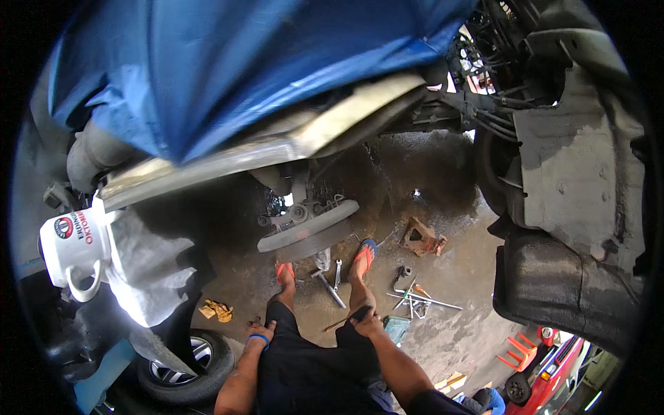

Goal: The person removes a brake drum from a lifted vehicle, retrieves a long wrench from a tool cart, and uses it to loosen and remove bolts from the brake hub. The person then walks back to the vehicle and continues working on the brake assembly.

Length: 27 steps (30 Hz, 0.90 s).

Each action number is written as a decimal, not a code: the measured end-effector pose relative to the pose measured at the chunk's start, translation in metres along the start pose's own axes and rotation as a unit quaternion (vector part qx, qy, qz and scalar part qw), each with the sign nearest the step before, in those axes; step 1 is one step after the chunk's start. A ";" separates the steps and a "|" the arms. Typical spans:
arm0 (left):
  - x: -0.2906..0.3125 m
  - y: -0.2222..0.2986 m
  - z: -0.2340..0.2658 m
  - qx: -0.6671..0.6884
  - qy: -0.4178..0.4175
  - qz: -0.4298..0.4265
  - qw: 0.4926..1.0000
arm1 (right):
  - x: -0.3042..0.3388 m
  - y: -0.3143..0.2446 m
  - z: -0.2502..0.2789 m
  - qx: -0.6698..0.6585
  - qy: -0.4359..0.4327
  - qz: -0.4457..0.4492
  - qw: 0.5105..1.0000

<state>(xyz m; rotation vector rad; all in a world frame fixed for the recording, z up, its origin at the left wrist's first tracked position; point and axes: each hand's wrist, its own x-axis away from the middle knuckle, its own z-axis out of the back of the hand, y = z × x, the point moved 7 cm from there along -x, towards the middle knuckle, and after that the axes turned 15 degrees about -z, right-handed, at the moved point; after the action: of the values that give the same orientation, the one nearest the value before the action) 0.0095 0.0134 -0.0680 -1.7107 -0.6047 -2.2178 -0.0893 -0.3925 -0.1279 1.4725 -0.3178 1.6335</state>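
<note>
Looks part-way: brake disc hangs bare on its hub below the blue cover, no wheel mounted on it. A wheel lies apart, lower left; whether it belongs here, cannot tell. Rusty bracket sits loose on the floor, right of the disc. Judged left: the disc side is open, nothing closed up; tools lie out, namely T-shaped bar and wrench between the feet, tool pile beyond the right foot. Neither hand is at the disc. Left hand rests loosely on the left thigh, seemingly empty. Right hand is at the right knee, fingers curled; dark patch there may be shorts fabric or a held thing, cannot tell. Disc's far face and its fasteners hidden; hub in shadow. Green case partly behind right forearm, contents unclear. Lower left dim, cut by the rim.
</note>
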 end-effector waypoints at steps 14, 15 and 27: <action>-0.035 0.038 -0.055 0.067 0.160 0.151 0.973 | 0.007 -0.014 0.104 -0.043 0.135 -0.005 0.990; -0.035 0.040 -0.050 0.070 0.177 0.149 0.970 | 0.006 -0.019 0.103 -0.033 0.134 -0.004 0.990; -0.029 0.032 -0.056 0.085 0.209 0.123 0.966 | -0.012 -0.034 0.093 0.031 0.154 -0.002 0.988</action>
<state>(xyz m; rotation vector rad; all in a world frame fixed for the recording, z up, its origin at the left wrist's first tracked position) -0.0158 -0.0425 -0.1027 -1.1182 -0.4341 -2.1792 -0.0031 -0.4426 -0.1270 1.2378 -0.0910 1.8500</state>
